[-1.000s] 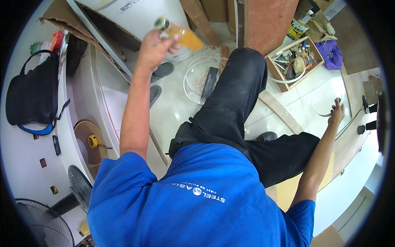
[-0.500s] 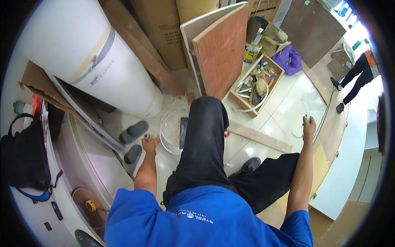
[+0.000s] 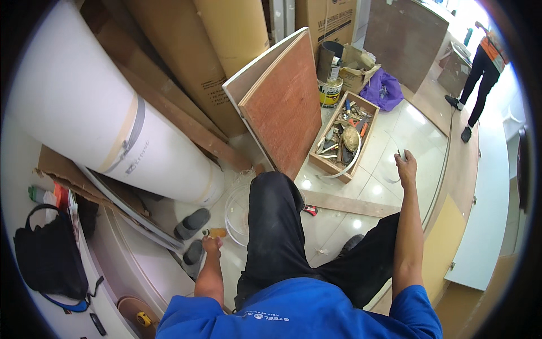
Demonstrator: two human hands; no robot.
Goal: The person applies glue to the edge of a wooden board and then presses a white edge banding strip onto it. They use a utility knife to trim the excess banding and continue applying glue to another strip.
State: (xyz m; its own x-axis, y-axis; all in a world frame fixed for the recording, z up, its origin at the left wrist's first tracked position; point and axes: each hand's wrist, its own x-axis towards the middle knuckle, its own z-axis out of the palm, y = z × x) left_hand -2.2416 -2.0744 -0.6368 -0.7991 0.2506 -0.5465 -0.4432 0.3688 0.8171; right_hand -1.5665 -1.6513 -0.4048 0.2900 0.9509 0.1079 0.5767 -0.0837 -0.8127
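My left hand (image 3: 213, 244) is closed around a small amber bottle (image 3: 219, 232) with a dark neck, low beside grey sandals (image 3: 192, 224). At the right, my right hand (image 3: 405, 167) grips a thin pale strip (image 3: 390, 178) that curves over the tiled floor. A wooden box (image 3: 323, 168) of mixed tools lies between that hand and an upright plywood board (image 3: 279, 107). A red-handled cutter (image 3: 310, 209) is on the floor by my bent knee. A loop of white strip (image 3: 230, 209) is partly hidden behind that leg.
A large white roll (image 3: 84, 90) and cardboard (image 3: 169, 51) lean at upper left. A black bag (image 3: 48, 257) sits at left. A loose plank (image 3: 344, 201) crosses the floor. A co-worker (image 3: 480, 79) stands at upper right. Cans (image 3: 330, 93) and a purple bag (image 3: 381, 90) are behind the box.
My left hand has come down with the bottle from high up to beside the sandals. My view has tilted up, showing more of the roll, boards and co-worker.
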